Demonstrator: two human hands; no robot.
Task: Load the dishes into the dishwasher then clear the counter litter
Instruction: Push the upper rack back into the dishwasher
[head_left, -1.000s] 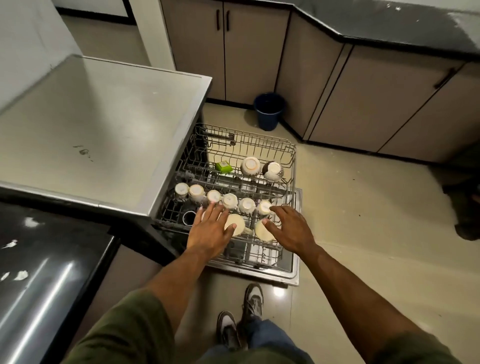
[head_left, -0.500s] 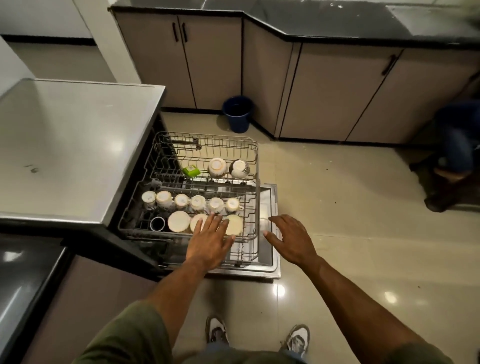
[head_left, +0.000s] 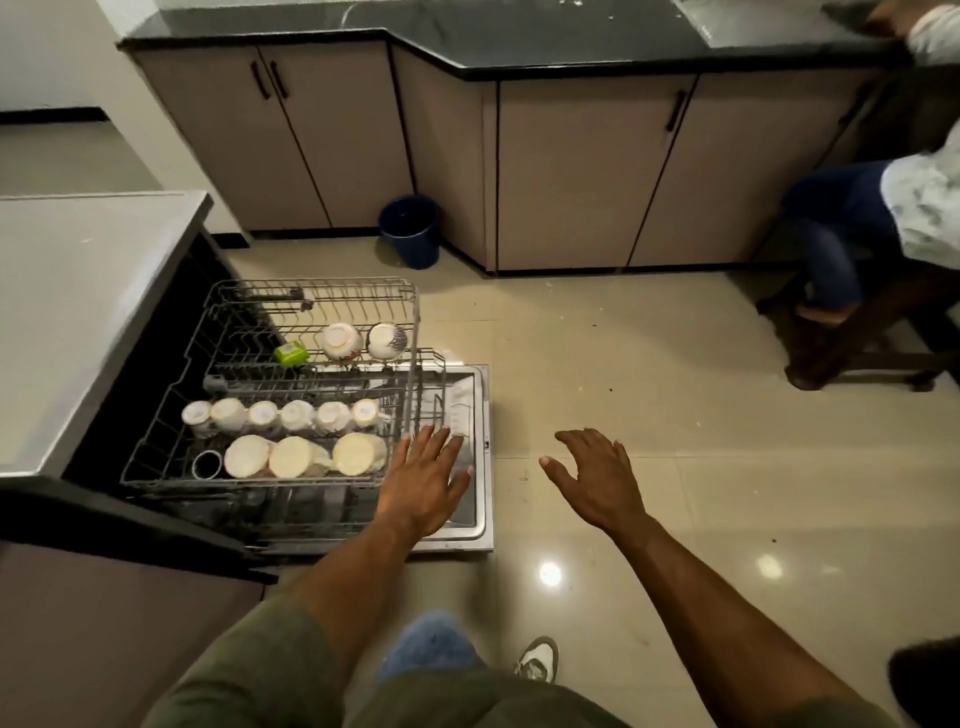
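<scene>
Dishwasher (head_left: 93, 332) with door lowered and loaded rack (head_left: 270, 467) now pushed partly inward compared with a second ago. The cups (head_left: 283, 415) and bowls (head_left: 301, 457) sit inverted in the rack. Left hand (head_left: 423, 480), fingers straight, has come off the rack front; right hand (head_left: 597, 475) hangs apart, spread, holding nothing. Loading appears complete; counter litter remains.

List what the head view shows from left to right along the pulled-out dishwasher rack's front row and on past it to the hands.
Dark ring-shaped cup mouth → three pale upturned bowls → left hand over the open dishwasher door → right hand over the floor.
</scene>
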